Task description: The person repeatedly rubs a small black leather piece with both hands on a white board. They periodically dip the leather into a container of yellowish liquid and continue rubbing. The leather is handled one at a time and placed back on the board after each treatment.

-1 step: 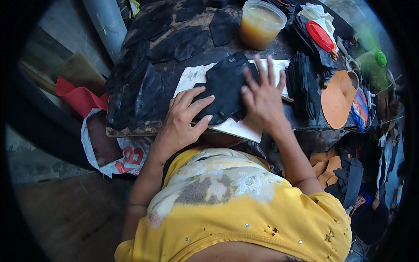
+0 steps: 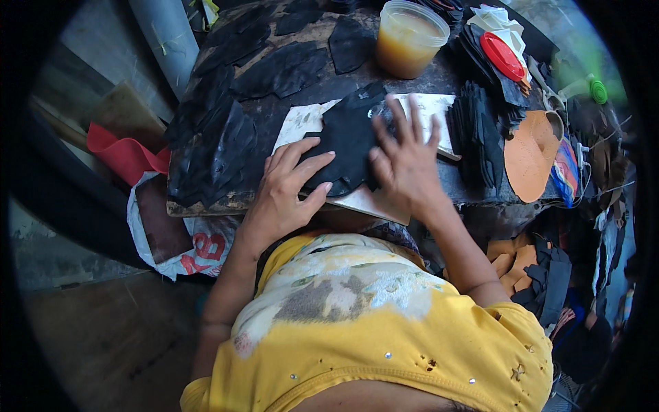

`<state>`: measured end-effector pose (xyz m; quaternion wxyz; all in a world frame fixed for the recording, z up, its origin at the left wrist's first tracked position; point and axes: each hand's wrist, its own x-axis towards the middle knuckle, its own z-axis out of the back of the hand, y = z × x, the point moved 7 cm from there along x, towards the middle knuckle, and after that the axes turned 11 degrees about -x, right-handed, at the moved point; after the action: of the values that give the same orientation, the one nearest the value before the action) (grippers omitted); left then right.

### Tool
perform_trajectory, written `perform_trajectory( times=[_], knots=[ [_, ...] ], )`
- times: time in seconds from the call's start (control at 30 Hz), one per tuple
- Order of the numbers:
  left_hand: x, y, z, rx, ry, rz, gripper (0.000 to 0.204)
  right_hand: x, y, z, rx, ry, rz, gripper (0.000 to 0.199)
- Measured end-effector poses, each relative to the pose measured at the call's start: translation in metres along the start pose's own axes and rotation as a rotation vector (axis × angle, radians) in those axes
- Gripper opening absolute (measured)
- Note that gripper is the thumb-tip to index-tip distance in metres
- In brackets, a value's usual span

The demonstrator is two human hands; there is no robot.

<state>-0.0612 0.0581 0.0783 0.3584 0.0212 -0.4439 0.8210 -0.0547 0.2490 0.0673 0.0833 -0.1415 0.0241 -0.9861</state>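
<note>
Both hands lie flat on a black leather piece [image 2: 347, 141] that rests on a pale board [image 2: 302, 123] near the middle of the dark worktable [image 2: 206, 199]. The left hand [image 2: 285, 185] presses the near left edge of the piece, fingers spread and holding nothing. The right hand [image 2: 405, 158] lies just beside it on the right part, fingers fanned wide, palm down. Farther away stands a clear tub of amber liquid [image 2: 408, 38]. To the right sits a stack of black cut pieces [image 2: 480, 137], then a tan sole shape [image 2: 528, 154]. More black pieces [image 2: 274, 69] lie spread over the far left of the table
</note>
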Motion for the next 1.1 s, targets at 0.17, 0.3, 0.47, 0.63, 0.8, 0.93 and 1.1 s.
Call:
perform_trajectory(
  times=[0.17,0.3,0.47,0.63,0.8,0.93,1.1],
  knots=[
    [-0.012,0.0,0.002,0.018,-0.038,0.016,0.043,0.003,-0.016,-0.003,-0.046,-0.01,-0.061,0.054],
    [-0.013,0.002,0.002,0.026,-0.075,-0.002,0.042,0.027,-0.031,-0.019,-0.058,0.018,-0.029,0.056],
    [-0.019,0.003,0.004,-0.007,-0.118,-0.002,0.04,0.025,-0.014,-0.018,-0.079,0.033,0.073,0.053],
    [-0.014,0.0,0.0,0.021,-0.126,-0.048,0.037,0.028,-0.031,-0.005,-0.143,-0.006,-0.01,0.048],
    [-0.005,-0.003,-0.005,0.051,-0.119,-0.081,0.033,0.034,-0.033,-0.009,-0.127,0.01,0.041,0.048],
    [-0.012,-0.001,0.002,-0.03,-0.144,-0.08,0.032,0.03,-0.011,-0.01,-0.089,0.024,0.141,0.05],
    [-0.027,0.007,0.021,-0.107,-0.282,-0.05,0.032,0.033,0.011,-0.005,-0.1,0.023,0.259,0.05]
  ],
)
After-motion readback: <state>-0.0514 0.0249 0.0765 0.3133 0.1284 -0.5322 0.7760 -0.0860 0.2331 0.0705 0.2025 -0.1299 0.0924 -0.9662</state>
